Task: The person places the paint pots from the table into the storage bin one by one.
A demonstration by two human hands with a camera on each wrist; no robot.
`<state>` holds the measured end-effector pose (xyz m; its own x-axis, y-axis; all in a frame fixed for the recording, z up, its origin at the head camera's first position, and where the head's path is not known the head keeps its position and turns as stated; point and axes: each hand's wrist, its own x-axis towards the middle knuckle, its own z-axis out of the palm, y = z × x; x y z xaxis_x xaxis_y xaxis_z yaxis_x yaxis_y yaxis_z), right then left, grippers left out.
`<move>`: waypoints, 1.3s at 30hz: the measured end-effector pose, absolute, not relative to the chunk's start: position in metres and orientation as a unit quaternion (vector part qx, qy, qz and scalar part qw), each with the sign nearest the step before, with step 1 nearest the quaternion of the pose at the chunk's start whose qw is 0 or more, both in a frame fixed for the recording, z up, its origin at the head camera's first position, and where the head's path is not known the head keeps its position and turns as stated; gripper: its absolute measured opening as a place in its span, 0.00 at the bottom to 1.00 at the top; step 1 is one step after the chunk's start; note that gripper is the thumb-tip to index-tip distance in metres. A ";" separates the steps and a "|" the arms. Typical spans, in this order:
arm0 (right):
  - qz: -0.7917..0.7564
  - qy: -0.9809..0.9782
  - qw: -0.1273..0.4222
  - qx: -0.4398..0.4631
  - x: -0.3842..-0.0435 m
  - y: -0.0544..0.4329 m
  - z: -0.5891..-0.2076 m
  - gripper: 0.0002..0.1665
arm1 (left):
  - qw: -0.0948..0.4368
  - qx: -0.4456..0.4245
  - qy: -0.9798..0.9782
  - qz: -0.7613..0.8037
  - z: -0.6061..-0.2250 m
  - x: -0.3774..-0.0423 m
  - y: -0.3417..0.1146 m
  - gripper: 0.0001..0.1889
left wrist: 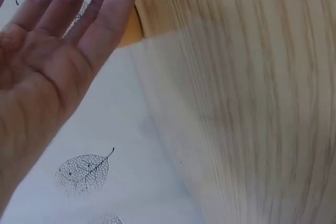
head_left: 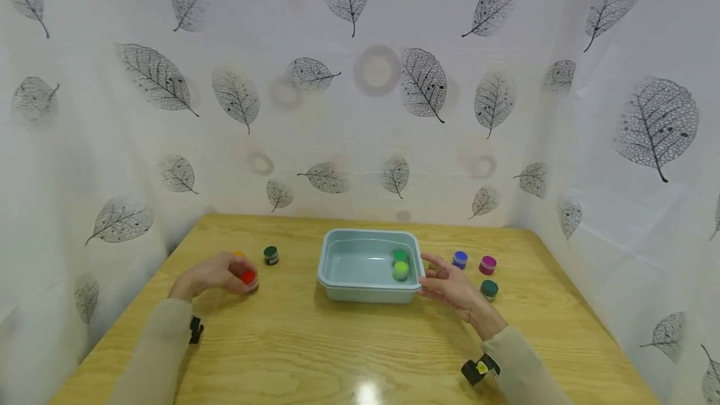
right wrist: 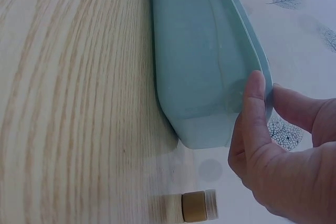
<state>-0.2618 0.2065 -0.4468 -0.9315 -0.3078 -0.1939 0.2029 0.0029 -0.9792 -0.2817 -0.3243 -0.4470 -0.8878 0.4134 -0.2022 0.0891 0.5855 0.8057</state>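
At the left of the head view, low on the wooden table (head_left: 270, 355), the left hand (head_left: 212, 275) reaches in from its sleeve with the fingers bent around a small jar with a red lid (head_left: 249, 278). The grip is narrow, the gap between thumb and fingers no wider than the jar. An orange jar (head_left: 239, 255) shows just behind the fingers, mostly covered by them, and a dark green jar (head_left: 271, 255) stands near, a little to the right. From the left wrist, the palm and partly bent fingers fill the upper left corner; their tips run out of the top edge.

Right of the frame's centre, the right hand (head_left: 454, 292) pinches the right end of a pale blue-green tray (head_left: 365, 295), its digits nearly together on the rim. The right wrist view shows them on both sides of that rim, at the right of the picture.

The tray sits on the table just below the middle of the head view. Inside, toward its right end, a green-lidded jar (head_left: 400, 256) and a lime-lidded jar (head_left: 400, 270) stand one behind the other. Beyond the right hand are a blue jar (head_left: 459, 260), a magenta jar (head_left: 487, 265) and, nearer the camera, a teal jar (head_left: 489, 290).
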 end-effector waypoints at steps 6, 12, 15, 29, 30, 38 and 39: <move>-0.707 0.684 0.176 -0.036 -0.263 0.207 -0.447 0.40 | 0.167 0.159 0.858 0.459 -0.451 -0.285 -0.318 0.21; -0.701 0.689 0.179 -0.039 -0.263 0.207 -0.447 0.40 | 0.175 0.158 0.833 0.501 -0.452 -0.287 -0.314 0.24; -0.701 0.690 0.176 -0.038 -0.263 0.206 -0.446 0.40 | 0.183 0.158 0.811 0.533 -0.452 -0.289 -0.310 0.27; -0.703 0.688 0.174 -0.042 -0.262 0.208 -0.447 0.41 | 0.133 0.141 0.801 0.566 -0.440 -0.295 -0.286 0.28; -0.703 0.688 0.174 -0.043 -0.262 0.208 -0.447 0.41 | 0.133 0.139 0.800 0.568 -0.439 -0.295 -0.284 0.27; -0.711 0.678 0.178 -0.046 -0.261 0.206 -0.448 0.42 | 0.133 0.122 0.786 0.591 -0.428 -0.297 -0.260 0.31; -0.712 0.677 0.178 -0.044 -0.261 0.206 -0.448 0.42 | 0.131 0.116 0.787 0.592 -0.427 -0.297 -0.257 0.31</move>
<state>-0.2609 0.2065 -0.4481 -0.9328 -0.3133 -0.1781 0.1936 -0.0189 -0.9809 -0.2974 -0.2572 -0.4270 -0.9386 0.3382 -0.0680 0.0283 0.2721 0.9619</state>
